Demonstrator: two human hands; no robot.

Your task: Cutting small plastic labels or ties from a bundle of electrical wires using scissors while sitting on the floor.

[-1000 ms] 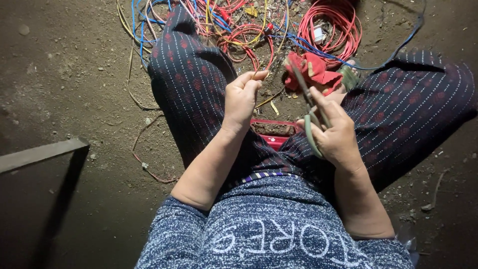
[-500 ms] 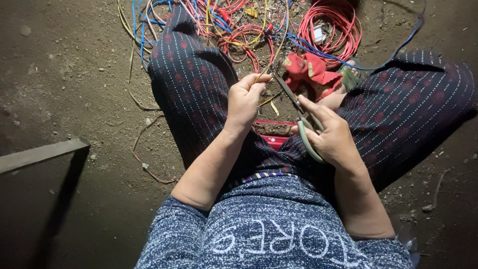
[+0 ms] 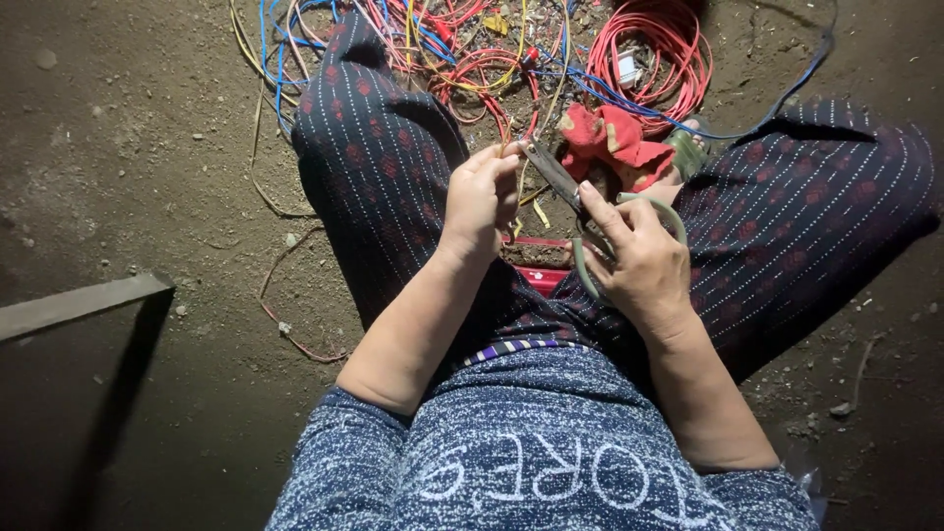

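Left hand (image 3: 480, 202) pinches a wire (image 3: 518, 187); right hand (image 3: 637, 258) grips green-handled pliers (image 3: 562, 187).

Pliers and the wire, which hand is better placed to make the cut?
Right, probably. The right hand already grips the pliers' green handles, with the tip next to the left hand, which pinches a thin wire by its fingers.

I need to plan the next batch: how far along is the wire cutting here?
Done: I cannot tell; no finished pile stands apart. In hand: the left hand pinches a thin wire at the tip of the green-handled pliers gripped by the right hand. Left: a big tangle of red, blue and yellow wires and a red coil on the ground ahead.
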